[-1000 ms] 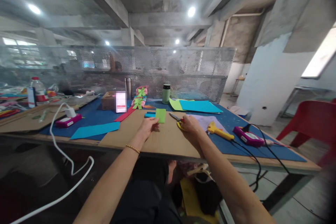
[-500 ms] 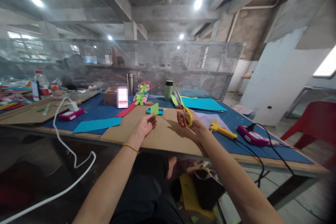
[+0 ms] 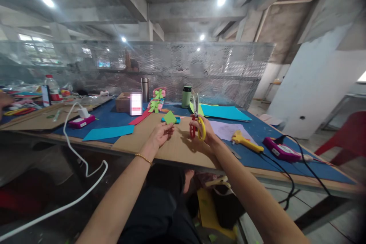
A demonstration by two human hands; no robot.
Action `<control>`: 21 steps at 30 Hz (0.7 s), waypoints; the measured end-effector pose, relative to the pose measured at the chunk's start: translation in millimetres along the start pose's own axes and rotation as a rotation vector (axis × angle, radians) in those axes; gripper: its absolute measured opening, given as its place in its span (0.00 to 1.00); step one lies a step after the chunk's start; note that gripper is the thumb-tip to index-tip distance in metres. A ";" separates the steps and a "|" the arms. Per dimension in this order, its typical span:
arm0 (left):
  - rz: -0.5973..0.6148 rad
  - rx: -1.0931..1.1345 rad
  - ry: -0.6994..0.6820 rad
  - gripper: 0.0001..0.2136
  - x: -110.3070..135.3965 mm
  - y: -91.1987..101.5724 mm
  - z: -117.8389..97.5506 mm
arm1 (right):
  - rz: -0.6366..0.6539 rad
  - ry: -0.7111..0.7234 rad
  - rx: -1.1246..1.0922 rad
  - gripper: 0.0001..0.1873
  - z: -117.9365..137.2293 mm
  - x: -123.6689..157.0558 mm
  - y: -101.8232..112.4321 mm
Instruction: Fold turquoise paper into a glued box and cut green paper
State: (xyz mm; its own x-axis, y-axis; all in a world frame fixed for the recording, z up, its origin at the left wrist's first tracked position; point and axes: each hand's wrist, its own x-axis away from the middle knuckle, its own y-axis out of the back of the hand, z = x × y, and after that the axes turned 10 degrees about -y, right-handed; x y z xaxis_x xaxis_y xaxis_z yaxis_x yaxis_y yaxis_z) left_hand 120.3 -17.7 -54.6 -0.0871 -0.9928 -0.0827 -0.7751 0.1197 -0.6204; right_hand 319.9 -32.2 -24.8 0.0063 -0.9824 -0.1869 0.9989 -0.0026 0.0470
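My left hand (image 3: 162, 134) pinches a small green paper square (image 3: 169, 117) by its lower corner, above the cardboard sheet (image 3: 160, 154). Behind that square, a blue rolled or folded piece (image 3: 176, 120) lies on the cardboard. In my right hand (image 3: 204, 129) is a pair of scissors (image 3: 196, 116) with one red and one yellow handle. Their blades point upward, slightly parted, and stand apart from the paper. Further back sits a pink piece with green paper bows (image 3: 156, 101).
Blue paper (image 3: 225, 113), a lilac sheet (image 3: 228, 130) and a yellow glue gun (image 3: 246, 142) lie to the right, near a purple power strip (image 3: 281, 150). A green bottle (image 3: 186, 97), steel flask (image 3: 145, 89) and upright phone (image 3: 135, 103) stand behind. A blue strip (image 3: 110, 132) lies left.
The green paper has turned in my left hand, now showing its face as a diamond. The scissors have swung more upright. My view has shifted slightly left.
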 end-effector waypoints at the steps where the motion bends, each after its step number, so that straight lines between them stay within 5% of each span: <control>1: 0.008 -0.007 0.001 0.06 0.3 0.0 0.0 | -0.001 0.010 -0.005 0.22 -0.1 1.4 -0.2; 6: 0.062 -0.020 0.016 0.01 1.7 -1.9 -0.3 | 0.041 0.050 0.034 0.21 10.6 12.3 -9.3; 14: 0.138 -0.077 0.101 0.09 0.2 0.3 2.1 | 0.058 0.071 0.136 0.20 21.4 20.8 -13.9; 21: 0.327 -0.206 -0.054 0.11 8.0 -5.7 8.2 | 0.046 0.114 0.045 0.22 5.7 7.1 -6.4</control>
State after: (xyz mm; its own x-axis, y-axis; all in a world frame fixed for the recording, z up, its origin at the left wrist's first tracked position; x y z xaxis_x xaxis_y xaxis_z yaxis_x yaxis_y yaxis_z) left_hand 129.1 -26.3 -58.1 -0.3221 -0.8998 -0.2943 -0.8215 0.4201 -0.3855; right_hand 313.3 -40.2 -20.8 0.0599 -0.9541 -0.2936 0.9943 0.0311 0.1019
